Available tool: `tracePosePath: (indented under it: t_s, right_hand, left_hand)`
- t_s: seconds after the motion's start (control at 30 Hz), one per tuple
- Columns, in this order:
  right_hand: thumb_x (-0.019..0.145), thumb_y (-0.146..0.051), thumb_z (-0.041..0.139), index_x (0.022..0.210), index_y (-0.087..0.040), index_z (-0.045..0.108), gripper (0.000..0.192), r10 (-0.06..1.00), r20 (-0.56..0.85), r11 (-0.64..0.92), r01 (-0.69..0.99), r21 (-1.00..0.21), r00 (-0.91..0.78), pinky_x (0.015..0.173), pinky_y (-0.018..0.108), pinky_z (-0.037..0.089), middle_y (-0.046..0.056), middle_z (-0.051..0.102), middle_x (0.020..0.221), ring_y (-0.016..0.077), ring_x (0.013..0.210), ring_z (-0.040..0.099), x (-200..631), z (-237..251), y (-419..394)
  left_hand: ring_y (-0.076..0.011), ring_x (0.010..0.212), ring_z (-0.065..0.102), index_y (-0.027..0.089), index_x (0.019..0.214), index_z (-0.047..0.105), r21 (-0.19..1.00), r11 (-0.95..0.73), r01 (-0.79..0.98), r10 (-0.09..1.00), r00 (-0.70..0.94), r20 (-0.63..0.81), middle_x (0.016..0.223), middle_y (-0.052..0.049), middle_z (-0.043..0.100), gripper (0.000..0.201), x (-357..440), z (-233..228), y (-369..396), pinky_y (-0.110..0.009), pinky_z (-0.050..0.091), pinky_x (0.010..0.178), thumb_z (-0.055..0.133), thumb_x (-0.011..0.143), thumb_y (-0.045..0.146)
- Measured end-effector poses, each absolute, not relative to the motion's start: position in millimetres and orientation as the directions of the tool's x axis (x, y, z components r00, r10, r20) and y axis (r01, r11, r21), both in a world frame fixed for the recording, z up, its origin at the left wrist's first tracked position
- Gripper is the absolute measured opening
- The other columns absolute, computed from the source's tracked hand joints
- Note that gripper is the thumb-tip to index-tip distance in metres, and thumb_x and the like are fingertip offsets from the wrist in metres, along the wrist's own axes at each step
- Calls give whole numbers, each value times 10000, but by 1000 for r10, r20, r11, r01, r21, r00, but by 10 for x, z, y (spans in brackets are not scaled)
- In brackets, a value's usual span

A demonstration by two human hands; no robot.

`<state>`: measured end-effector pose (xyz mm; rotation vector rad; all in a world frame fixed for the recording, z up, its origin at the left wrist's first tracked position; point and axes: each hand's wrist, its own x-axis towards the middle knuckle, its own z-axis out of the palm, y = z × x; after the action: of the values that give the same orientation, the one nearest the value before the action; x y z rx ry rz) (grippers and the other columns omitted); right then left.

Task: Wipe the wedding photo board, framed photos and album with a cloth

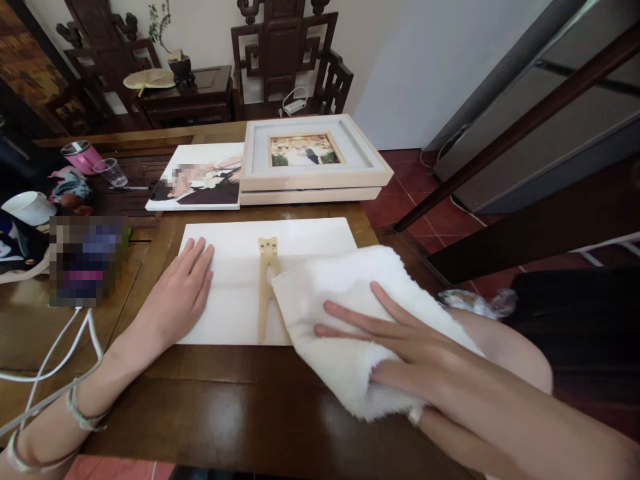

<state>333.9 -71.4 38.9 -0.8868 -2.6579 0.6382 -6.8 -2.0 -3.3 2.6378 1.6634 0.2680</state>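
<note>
A white board (225, 287) lies flat on the wooden table, with a forked easel leg (268, 267) on its middle; small hinges show at the leg's top. My left hand (187, 287) rests flat on the board's left edge, fingers stretched out, holding nothing. Over the board's right side spreads a white fluffy cloth (345, 280). My right hand (405, 340) has hold of this cloth, its fingers spread across the top and the thumb partly hidden at a fold. The cloth covers the lower part of one fork of the leg.
Behind the board lie a photo panel (200, 180) and stacked pale frames (310, 180). At the left are a pink cup (81, 157), a clear plastic cup (113, 173), a white cup (30, 208), a blurred device and white cables (95, 333). The table's right edge is close to the frames.
</note>
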Motion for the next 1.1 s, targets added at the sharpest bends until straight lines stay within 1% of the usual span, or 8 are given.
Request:
tracePosePath:
  t_s: [0.13, 0.27, 0.4, 0.5, 0.67, 0.87, 1.0, 1.1]
  right_hand:
    - [643, -23, 437, 819, -254, 641, 355, 639, 103, 693, 513, -507, -762, 1193, 542, 187, 0, 521, 1437, 236, 1378, 411, 3374, 384, -634]
    - [649, -51, 430, 808, -224, 607, 294, 700, 100, 658, 584, -476, -708, 1183, 603, 89, 46, 496, 1460, 277, 1408, 346, 3382, 266, -171]
    - [679, -71, 421, 893, -246, 602, 330, 782, 142, 595, 660, -458, -606, 1175, 625, 113, 42, 602, 1355, 293, 1399, 352, 3392, 155, 190]
    - [696, -68, 414, 920, -222, 600, 329, 806, 178, 580, 694, -425, -565, 1154, 662, 127, 98, 562, 1395, 316, 1410, 326, 3387, 111, 151]
    - [686, -72, 443, 810, -204, 610, 246, 772, 165, 619, 667, -415, -614, 1161, 646, 140, 94, 387, 1528, 331, 1368, 409, 3381, 178, -448]
    - [691, -89, 528, 850, -295, 662, 293, 674, 58, 662, 568, -490, -736, 1185, 607, 137, -38, 543, 1413, 310, 1378, 397, 3498, 347, -1064]
    - [683, -69, 500, 897, -292, 640, 339, 669, 109, 682, 549, -482, -735, 1198, 538, 207, -39, 498, 1452, 272, 1391, 379, 3539, 341, -892]
    - [684, -46, 435, 868, -261, 590, 323, 687, 90, 672, 583, -457, -721, 1205, 528, 181, -13, 480, 1472, 246, 1414, 336, 3461, 311, -501]
  left_hand:
    - [-311, 1458, 232, 61, 1437, 375, 111, -438, 892, 897, 423, 130, 1537, -189, 331, 513, -72, -32, -11, -496, 277, 1178, 254, 1013, 322]
    - [-305, 1462, 226, 82, 1436, 380, 133, -451, 883, 890, 434, 138, 1535, -176, 339, 503, -81, -28, -13, -501, 266, 1183, 256, 1013, 324]
    - [-305, 1461, 226, 74, 1438, 378, 139, -452, 881, 890, 434, 140, 1532, -181, 343, 505, -85, -21, -19, -495, 261, 1188, 261, 1012, 319]
    - [-296, 1459, 238, 93, 1444, 372, 125, -442, 888, 894, 425, 138, 1536, -170, 342, 502, -76, -15, -23, -493, 270, 1184, 257, 1013, 325]
    - [-292, 1458, 240, 78, 1437, 382, 112, -433, 895, 898, 418, 136, 1535, -175, 342, 502, -48, -5, -28, -481, 271, 1185, 255, 1013, 316]
    - [-318, 1456, 236, 96, 1457, 357, 117, -424, 898, 904, 413, 107, 1550, -173, 314, 511, -55, -6, -22, -507, 287, 1169, 262, 1010, 323]
    - [-325, 1457, 228, 107, 1468, 341, 126, -429, 895, 902, 417, 110, 1553, -173, 308, 513, -64, -10, -18, -521, 289, 1164, 265, 1009, 324]
    - [-316, 1462, 216, 70, 1450, 361, 120, -433, 893, 900, 422, 108, 1543, -188, 321, 513, -62, -9, -19, -503, 266, 1179, 261, 1011, 317]
